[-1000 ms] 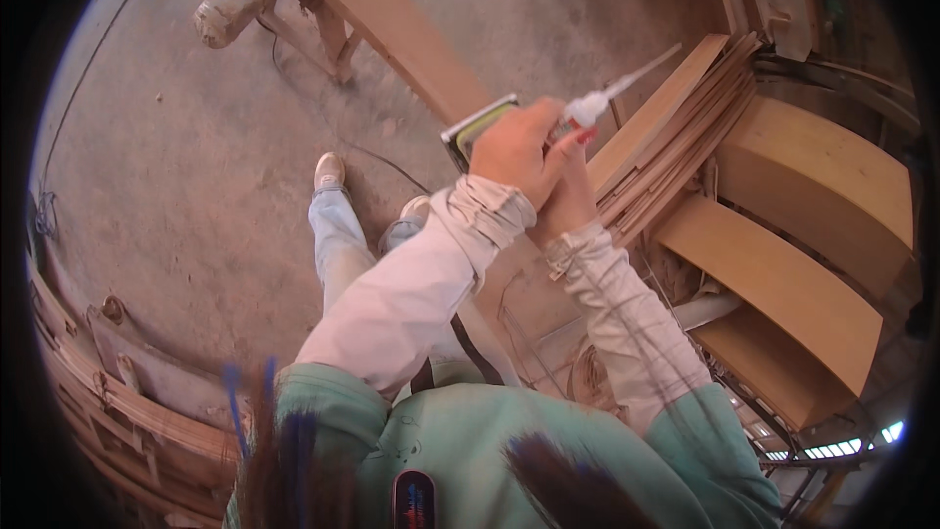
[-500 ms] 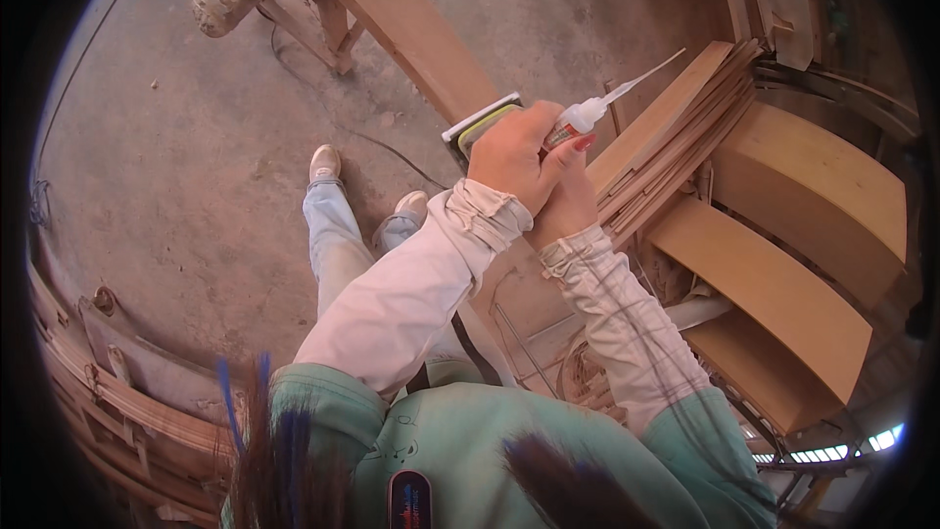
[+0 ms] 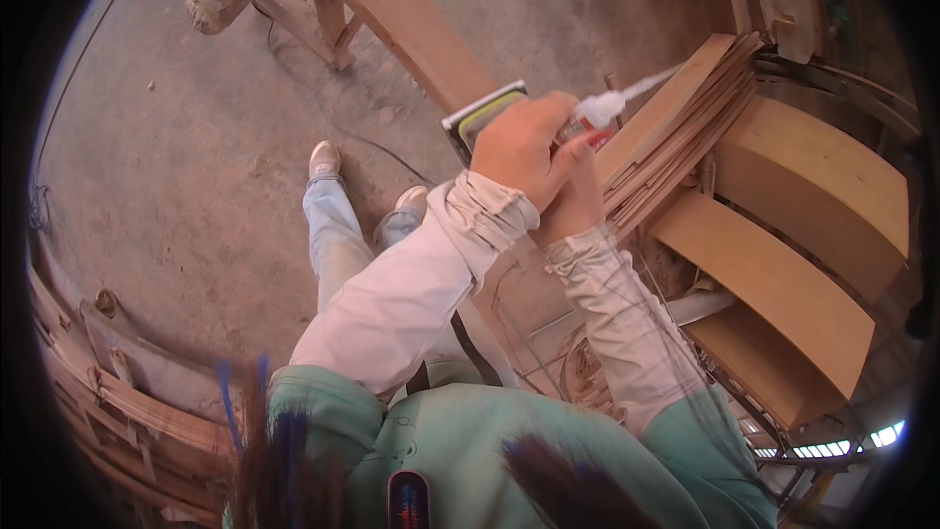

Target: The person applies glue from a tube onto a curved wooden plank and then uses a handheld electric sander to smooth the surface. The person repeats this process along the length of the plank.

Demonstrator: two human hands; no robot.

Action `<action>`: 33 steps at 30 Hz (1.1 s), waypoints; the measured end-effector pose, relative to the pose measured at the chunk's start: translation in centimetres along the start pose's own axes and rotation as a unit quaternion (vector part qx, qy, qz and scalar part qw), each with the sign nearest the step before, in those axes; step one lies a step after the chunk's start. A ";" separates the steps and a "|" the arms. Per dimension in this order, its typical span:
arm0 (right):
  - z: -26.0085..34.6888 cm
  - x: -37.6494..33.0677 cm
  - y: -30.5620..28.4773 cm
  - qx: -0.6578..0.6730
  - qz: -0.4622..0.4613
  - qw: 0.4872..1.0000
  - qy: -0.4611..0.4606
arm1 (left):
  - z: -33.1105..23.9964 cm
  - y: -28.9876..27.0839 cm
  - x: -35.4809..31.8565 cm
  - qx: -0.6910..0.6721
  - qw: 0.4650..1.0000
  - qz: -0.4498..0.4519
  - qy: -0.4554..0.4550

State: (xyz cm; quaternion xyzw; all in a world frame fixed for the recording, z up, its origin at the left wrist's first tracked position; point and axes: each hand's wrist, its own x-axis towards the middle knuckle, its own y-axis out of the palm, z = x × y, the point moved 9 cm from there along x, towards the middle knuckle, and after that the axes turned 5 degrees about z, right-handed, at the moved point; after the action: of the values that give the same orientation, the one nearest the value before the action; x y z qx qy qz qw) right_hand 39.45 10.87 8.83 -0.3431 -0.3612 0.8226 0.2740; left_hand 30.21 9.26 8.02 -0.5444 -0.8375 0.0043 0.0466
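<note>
Closed round a small white glue bottle (image 3: 599, 110) with a long thin nozzle is my left hand (image 3: 519, 149); its thumb, with a red nail, lies along the bottle. The nozzle points to the far right and is blurred. My right hand (image 3: 571, 204) is crossed beneath the left one, and its fingers are hidden. Just beyond the left hand, a block (image 3: 487, 118) with a yellow-green layer and a dark edge sits at the near end of a long wooden board (image 3: 411, 24). Which hand touches the block, I cannot tell.
A stack of thin wooden strips (image 3: 676, 127) lies to the right, beside large curved wooden panels (image 3: 774, 284). A wooden trestle (image 3: 328, 24) stands under the board. A dark cable (image 3: 362, 135) crosses the concrete floor. More timber (image 3: 147, 411) is at the lower left.
My hands, the bottle and the block have shifted slightly. The bottle has moved a little to the right, and its nozzle tip is now lower and smeared by motion.
</note>
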 end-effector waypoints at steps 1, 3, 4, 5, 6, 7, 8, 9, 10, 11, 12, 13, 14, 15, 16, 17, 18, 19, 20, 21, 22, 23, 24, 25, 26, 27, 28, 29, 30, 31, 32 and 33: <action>0.3 0.6 -0.1 0.024 -0.007 0.999 0.021 | 0.2 -0.7 0.5 -0.006 1.000 0.003 -0.009; 0.1 1.1 0.2 0.037 -0.018 0.999 0.028 | 0.6 -1.2 0.6 -0.015 1.000 0.005 -0.022; -0.3 1.1 0.7 0.025 -0.022 0.999 0.014 | 0.9 -1.3 0.6 -0.019 1.000 0.005 -0.024; -0.5 1.1 1.0 0.014 -0.027 1.000 0.001 | 1.1 -1.3 0.6 -0.023 0.999 0.005 -0.026; -1.3 1.1 1.5 0.106 -0.023 0.994 0.034 | 1.0 -1.3 0.5 -0.030 0.999 0.008 -0.020; -2.1 1.0 2.1 0.196 -0.019 0.978 0.068 | 0.8 -1.3 0.4 -0.037 0.999 0.012 -0.014; -2.3 1.0 2.3 0.211 -0.018 0.974 0.078 | 0.6 -1.3 0.3 -0.044 0.999 0.016 -0.007; -2.5 0.9 2.5 0.227 -0.016 0.970 0.087 | 0.8 -1.2 0.2 -0.048 0.999 0.015 -0.006; -2.3 0.8 2.2 0.168 -0.015 0.983 0.071 | 1.0 -1.1 0.0 -0.053 0.998 0.015 -0.006; -2.0 0.7 1.9 0.110 -0.016 0.992 0.055 | 1.1 -0.9 -0.2 -0.057 0.998 0.015 -0.005; -1.4 0.5 1.7 0.053 -0.004 0.997 0.058 | 1.1 -0.9 -0.2 -0.058 0.998 0.013 -0.004; -0.4 0.4 1.2 -0.002 0.008 0.998 0.060 | 1.1 -0.9 -0.3 -0.058 0.998 0.012 -0.003; 0.2 0.4 1.0 -0.058 0.019 0.996 0.061 | 1.1 -0.9 -0.3 -0.058 0.998 0.011 -0.002; 0.2 0.3 0.9 -0.055 0.013 0.997 0.055 | 1.1 -0.9 -0.3 -0.058 0.998 0.010 0.001; 0.1 0.2 0.8 -0.053 0.007 0.997 0.048 | 1.1 -0.8 -0.3 -0.058 0.998 0.009 0.003; 0.1 0.1 0.8 -0.051 0.001 0.998 0.041 | 1.1 -0.8 -0.3 -0.058 0.998 0.007 0.006; 0.0 0.2 0.9 -0.050 0.006 0.998 0.044 | 1.1 -0.7 -0.3 -0.056 0.998 0.010 0.001; 0.0 0.2 0.9 -0.049 0.011 0.998 0.046 | 1.1 -0.6 -0.4 -0.053 0.998 0.013 -0.004; -0.1 0.3 1.0 -0.047 0.017 0.998 0.049 | 1.2 -0.5 -0.4 -0.051 0.999 0.015 -0.009; -0.1 0.2 0.8 -0.027 0.005 0.999 0.042 | 1.1 -0.4 -0.4 -0.051 0.999 0.015 -0.008; -0.2 0.0 0.6 -0.006 -0.007 0.999 0.036 | 1.1 -0.3 -0.4 -0.052 0.998 0.015 -0.007; -0.2 -0.1 0.4 0.014 -0.019 0.999 0.029 | 1.1 -0.1 -0.5 -0.053 0.998 0.016 -0.007; -0.1 -0.2 0.4 -0.003 -0.017 1.000 0.026 | 1.1 -0.1 -0.5 -0.053 0.998 0.015 -0.007; 0.0 -0.2 0.4 -0.020 -0.015 0.999 0.024 | 1.0 -0.2 -0.5 -0.054 0.998 0.015 -0.006; 0.2 -0.2 0.4 -0.037 -0.013 0.999 0.021 | 0.9 -0.1 -0.5 -0.055 0.998 0.015 -0.006; -0.1 -0.2 0.5 -0.036 -0.004 0.999 0.041 | 0.9 -0.1 -0.5 -0.059 0.998 0.015 -0.002; -0.3 -0.2 0.6 -0.034 0.006 0.998 0.061 | 0.9 -0.1 -0.6 -0.063 0.998 0.015 0.003; -0.6 -0.2 0.8 -0.033 0.016 0.996 0.081 | 0.9 -0.1 -0.6 -0.067 0.998 0.015 0.008; -0.4 -0.3 0.7 -0.040 0.006 0.997 0.060 | 0.9 0.0 -0.7 -0.069 0.997 0.018 0.006; -0.4 -0.5 0.6 -0.048 -0.004 0.998 0.039 | 0.8 0.0 -0.7 -0.071 0.997 0.020 0.004; -0.2 -0.6 0.5 -0.055 -0.014 0.998 0.018 | 0.8 0.0 -0.7 -0.073 0.997 0.023 0.001; -0.3 -0.7 0.6 -0.046 -0.012 0.999 0.017 | 0.8 0.1 -0.8 -0.069 0.997 0.025 -0.001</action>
State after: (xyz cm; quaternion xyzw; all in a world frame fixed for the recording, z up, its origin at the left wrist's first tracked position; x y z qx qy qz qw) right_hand 39.93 10.17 8.45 -0.3652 -0.3979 0.7956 0.2743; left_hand 30.57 8.63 7.15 -0.5674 -0.8218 -0.0516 0.0076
